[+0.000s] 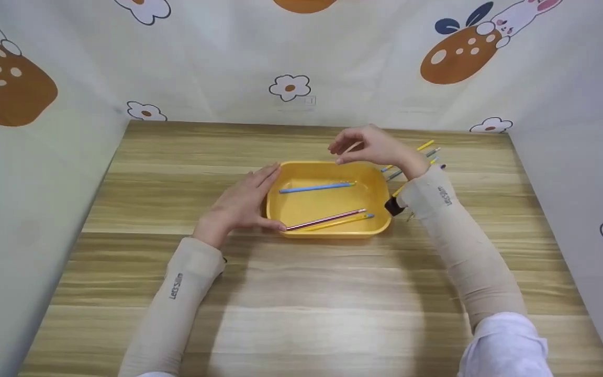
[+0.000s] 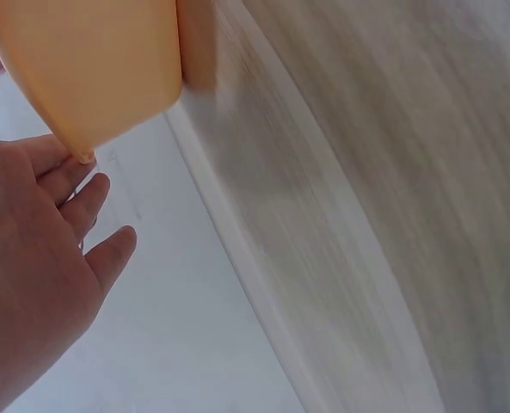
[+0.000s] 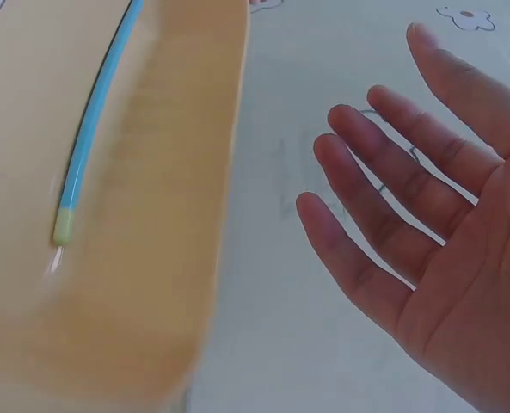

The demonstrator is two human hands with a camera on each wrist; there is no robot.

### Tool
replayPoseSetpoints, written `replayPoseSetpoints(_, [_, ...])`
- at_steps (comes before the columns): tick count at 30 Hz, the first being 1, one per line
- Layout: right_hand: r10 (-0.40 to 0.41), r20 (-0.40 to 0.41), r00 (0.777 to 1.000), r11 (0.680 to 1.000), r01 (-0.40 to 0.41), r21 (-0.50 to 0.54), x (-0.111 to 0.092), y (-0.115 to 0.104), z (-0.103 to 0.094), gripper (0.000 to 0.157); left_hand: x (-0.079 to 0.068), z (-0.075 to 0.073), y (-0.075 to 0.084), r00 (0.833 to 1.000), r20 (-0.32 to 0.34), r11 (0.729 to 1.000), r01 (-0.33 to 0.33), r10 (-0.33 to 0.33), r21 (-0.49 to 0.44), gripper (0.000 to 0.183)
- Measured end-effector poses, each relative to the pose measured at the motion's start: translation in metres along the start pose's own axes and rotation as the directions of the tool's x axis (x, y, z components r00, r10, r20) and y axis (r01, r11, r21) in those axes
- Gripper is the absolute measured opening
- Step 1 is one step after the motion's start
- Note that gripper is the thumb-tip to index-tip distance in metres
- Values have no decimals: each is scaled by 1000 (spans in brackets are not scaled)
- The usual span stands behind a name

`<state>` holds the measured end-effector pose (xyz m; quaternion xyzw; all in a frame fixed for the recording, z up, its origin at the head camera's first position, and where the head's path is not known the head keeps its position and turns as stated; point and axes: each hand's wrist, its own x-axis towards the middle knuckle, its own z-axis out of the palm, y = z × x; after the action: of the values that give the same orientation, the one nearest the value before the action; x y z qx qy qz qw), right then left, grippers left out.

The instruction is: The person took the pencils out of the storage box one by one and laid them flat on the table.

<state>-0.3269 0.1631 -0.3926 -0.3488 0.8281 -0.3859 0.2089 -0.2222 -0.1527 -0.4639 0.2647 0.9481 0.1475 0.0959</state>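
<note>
A yellow plastic tub (image 1: 327, 234) sits on the wooden table. Inside it lie a blue pencil (image 1: 314, 187), a dark red and white striped pencil (image 1: 327, 219) and a yellow pencil (image 1: 339, 222). My left hand (image 1: 244, 201) rests on the tub's left end, thumb at the near corner and fingers at the far one. In the left wrist view its fingertips touch the tub's rim. Above the far right rim hovers my right hand (image 1: 372, 146), holding nothing. The right wrist view shows that hand (image 3: 461, 232) with its fingers spread, apart from the tub.
Several more pencils (image 1: 426, 145) lie on the table to the right of the tub, partly hidden under my right wrist. A white patterned sheet (image 1: 218, 68) walls the table (image 1: 291, 314) at the back and both sides.
</note>
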Motion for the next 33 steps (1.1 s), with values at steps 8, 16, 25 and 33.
replayPoseSetpoints(8, [-25,38,999,999,27,-48,14,-5,17,29,0,-1,4,1000,3,1000,18,-18,-9,129])
replayPoseSetpoints(16, [10,130,991,997,0,-76,15,-1,29,29,-1,-1,4,1000,7,1000,19,-19,-9,128])
replayPoseSetpoints(25, [79,285,955,993,-50,-108,17,2,47,26,-1,-1,2,1000,7,1000,18,-18,8,128])
replayPoseSetpoints(33, [224,415,882,970,-162,-179,18,8,56,21,-1,1,3,1000,9,1000,28,-29,8,128])
